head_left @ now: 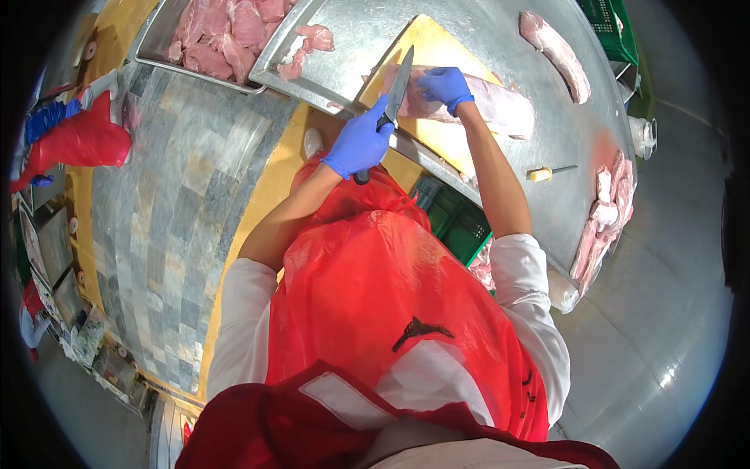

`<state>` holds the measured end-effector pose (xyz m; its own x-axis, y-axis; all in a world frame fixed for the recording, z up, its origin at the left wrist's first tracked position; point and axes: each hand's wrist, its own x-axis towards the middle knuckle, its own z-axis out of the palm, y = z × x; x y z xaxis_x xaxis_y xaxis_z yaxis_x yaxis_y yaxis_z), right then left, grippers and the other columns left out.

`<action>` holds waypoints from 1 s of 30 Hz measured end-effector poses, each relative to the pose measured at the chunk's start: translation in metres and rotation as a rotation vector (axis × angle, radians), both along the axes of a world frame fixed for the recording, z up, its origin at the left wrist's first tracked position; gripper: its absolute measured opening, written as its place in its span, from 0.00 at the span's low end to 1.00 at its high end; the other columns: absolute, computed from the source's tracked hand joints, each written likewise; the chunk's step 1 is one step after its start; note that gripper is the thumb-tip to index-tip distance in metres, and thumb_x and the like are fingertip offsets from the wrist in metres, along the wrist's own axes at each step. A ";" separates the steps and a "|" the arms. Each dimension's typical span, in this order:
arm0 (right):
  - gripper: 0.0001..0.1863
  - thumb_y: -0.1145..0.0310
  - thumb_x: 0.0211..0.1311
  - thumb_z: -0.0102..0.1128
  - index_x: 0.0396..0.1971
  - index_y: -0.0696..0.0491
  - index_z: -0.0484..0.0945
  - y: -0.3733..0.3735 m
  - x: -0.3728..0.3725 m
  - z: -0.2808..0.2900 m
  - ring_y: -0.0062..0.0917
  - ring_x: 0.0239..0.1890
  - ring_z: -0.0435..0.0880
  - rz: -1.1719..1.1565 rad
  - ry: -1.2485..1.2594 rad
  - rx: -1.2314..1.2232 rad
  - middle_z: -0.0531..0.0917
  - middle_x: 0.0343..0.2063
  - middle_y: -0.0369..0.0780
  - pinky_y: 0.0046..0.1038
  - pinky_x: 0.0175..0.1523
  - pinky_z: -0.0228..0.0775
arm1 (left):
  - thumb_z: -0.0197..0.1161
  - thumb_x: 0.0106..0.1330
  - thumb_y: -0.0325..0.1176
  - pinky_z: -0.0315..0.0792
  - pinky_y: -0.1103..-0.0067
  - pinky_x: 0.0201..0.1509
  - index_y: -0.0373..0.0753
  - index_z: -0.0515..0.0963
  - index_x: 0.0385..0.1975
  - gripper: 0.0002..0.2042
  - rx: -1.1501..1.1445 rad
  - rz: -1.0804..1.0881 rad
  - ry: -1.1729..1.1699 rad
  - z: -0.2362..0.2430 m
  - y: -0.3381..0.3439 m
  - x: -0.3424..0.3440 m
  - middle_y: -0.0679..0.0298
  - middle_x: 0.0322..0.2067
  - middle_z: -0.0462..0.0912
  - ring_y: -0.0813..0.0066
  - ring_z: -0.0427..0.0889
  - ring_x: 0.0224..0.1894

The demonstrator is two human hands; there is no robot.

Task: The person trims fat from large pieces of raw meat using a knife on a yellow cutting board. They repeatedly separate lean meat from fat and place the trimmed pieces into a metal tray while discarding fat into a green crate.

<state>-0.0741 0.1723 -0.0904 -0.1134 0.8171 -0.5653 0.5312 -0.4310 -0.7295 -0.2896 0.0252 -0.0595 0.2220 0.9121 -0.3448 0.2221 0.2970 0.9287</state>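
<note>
My left hand [361,142], in a blue glove, is closed round the black handle of a long knife [399,87]. The blade points away from me, tip up past the near part of the yellow cutting board [426,35]. Across that board lies a long pale piece of pork loin [500,107], its right end reaching over the board's edge. My right hand [445,87], gloved in blue too, rests on the loin's left part with its fingers curled in and gripping it. The fingertips are partly hidden.
Right of the board on the metal table [500,31] lie a small yellow-handled knife [541,174], another loin [556,55] and meat strips [605,211]. A metal tray of meat [258,87] stands at far left. Green crates [459,227] sit below the table. Another person's red apron [94,141] shows at left.
</note>
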 end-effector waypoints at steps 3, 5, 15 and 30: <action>0.14 0.66 0.58 0.69 0.26 0.64 0.85 -0.001 0.001 -0.003 0.22 0.22 0.84 -0.027 0.096 0.019 0.85 0.22 0.42 0.22 0.30 0.77 | 0.55 0.68 0.35 0.75 0.60 0.38 0.39 0.60 0.70 0.29 -0.062 -0.005 0.063 0.001 -0.016 0.008 0.41 0.32 0.81 0.45 0.83 0.32; 0.14 0.66 0.60 0.68 0.27 0.64 0.85 -0.006 0.009 -0.010 0.22 0.23 0.84 -0.058 0.204 0.031 0.86 0.24 0.42 0.23 0.30 0.78 | 0.55 0.68 0.36 0.75 0.59 0.39 0.39 0.60 0.70 0.30 -0.163 -0.005 0.031 0.022 -0.024 0.013 0.40 0.33 0.81 0.41 0.82 0.34; 0.07 0.72 0.59 0.66 0.29 0.61 0.85 -0.007 0.042 -0.011 0.21 0.24 0.84 -0.155 0.418 0.065 0.86 0.25 0.41 0.22 0.32 0.78 | 0.53 0.71 0.31 0.70 0.77 0.18 0.47 0.57 0.73 0.30 -0.149 0.028 -0.043 0.022 -0.037 0.040 0.65 0.19 0.72 0.78 0.70 0.13; 0.10 0.64 0.69 0.57 0.40 0.55 0.79 -0.022 0.017 -0.055 0.30 0.34 0.82 0.006 0.384 0.797 0.84 0.36 0.41 0.31 0.40 0.73 | 0.58 0.69 0.30 0.75 0.77 0.32 0.41 0.63 0.69 0.28 -0.229 0.054 0.096 0.035 -0.096 -0.019 0.63 0.26 0.78 0.79 0.77 0.26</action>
